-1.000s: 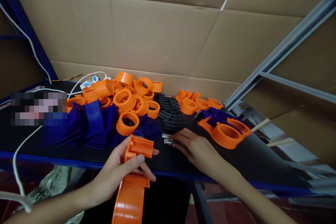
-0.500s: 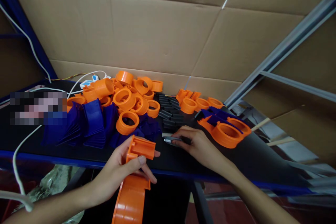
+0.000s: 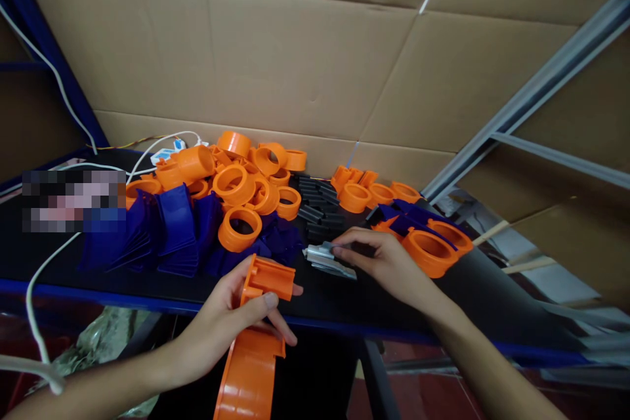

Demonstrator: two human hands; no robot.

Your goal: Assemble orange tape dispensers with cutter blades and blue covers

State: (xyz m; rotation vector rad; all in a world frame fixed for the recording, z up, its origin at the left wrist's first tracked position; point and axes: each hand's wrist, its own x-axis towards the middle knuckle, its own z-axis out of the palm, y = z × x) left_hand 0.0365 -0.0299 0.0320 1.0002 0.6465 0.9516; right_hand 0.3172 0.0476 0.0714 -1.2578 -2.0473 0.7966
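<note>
My left hand [image 3: 226, 321] is wrapped round an orange plastic tape dispenser body [image 3: 249, 374] in front of the table edge, its slotted end turned up. The thumb lies across the body's narrow part. Over the table my right hand [image 3: 378, 259] has its thumb and forefinger pinched on a shiny metal strip [image 3: 319, 251]. More metal strips [image 3: 335, 267] lie just below those fingertips on the black tabletop. Dark blue plastic pieces [image 3: 280, 239] lie left of the strips, and short black pieces [image 3: 322, 210] lie behind them.
Orange ring-shaped bodies [image 3: 233, 185] are heaped at the back left, behind stacked blue plates [image 3: 177, 220]. On the right sit orange bodies with blue plates fitted [image 3: 430, 252]. Cardboard [image 3: 305, 65] walls the back. A white cable [image 3: 32, 295] hangs at the left.
My right hand has moved slightly right and its fingers have shifted, uncovering several metal strips on the table. The left hand keeps its hold on the orange body, almost still.
</note>
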